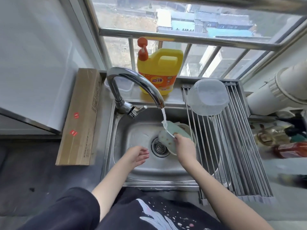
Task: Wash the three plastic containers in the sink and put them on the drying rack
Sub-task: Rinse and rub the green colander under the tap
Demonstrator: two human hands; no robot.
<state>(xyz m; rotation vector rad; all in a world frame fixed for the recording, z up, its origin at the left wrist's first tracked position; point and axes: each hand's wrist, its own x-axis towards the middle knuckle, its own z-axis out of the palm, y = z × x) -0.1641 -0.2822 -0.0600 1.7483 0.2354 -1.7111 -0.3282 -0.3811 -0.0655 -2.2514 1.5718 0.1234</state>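
The right hand (183,145) grips a pale green container (167,138) under the tap's stream — near the sink's (132,173) right edge. The left hand (137,155) hovers relaxed, holding nothing. A clear container (207,97) lies inverted at the drying rack's (240,146) far edge

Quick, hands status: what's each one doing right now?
Left hand: open, empty, over the sink.
Right hand: holding the pale green container under the running water.

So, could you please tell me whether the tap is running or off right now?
Running: a stream of water falls from the faucet spout onto the pale green container that the right hand holds.
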